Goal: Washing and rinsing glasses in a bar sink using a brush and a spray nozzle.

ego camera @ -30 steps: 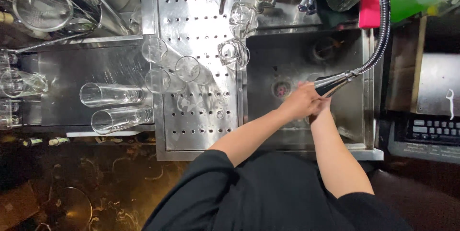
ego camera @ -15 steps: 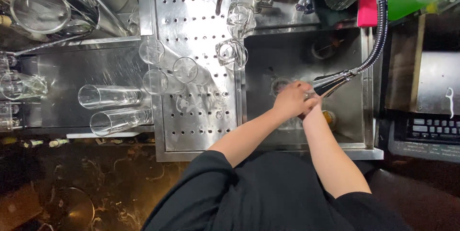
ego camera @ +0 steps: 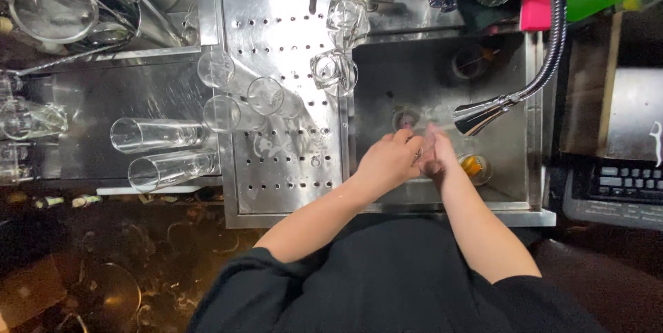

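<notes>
— How's the feed on my end looking to you?

— I see even overhead light; the steel draining board (ego camera: 283, 84) glares white in patches, and the sink (ego camera: 442, 77) shines softer.

— Any blur?

— Yes, my right hand (ego camera: 434, 150) smears with motion under the spray head (ego camera: 483, 115); the left hand (ego camera: 387, 162) reads sharper.

— And the edges?

— The floor at bottom left goes dim and murky. The glasses (ego camera: 155, 134) at left stay crisp, with bright rims. I notice little bending at the corners.

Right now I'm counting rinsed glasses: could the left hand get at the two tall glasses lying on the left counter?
Probably yes: the left hand is over the sink, and only low glasses on the perforated drainboard lie before the tall glasses.
</notes>
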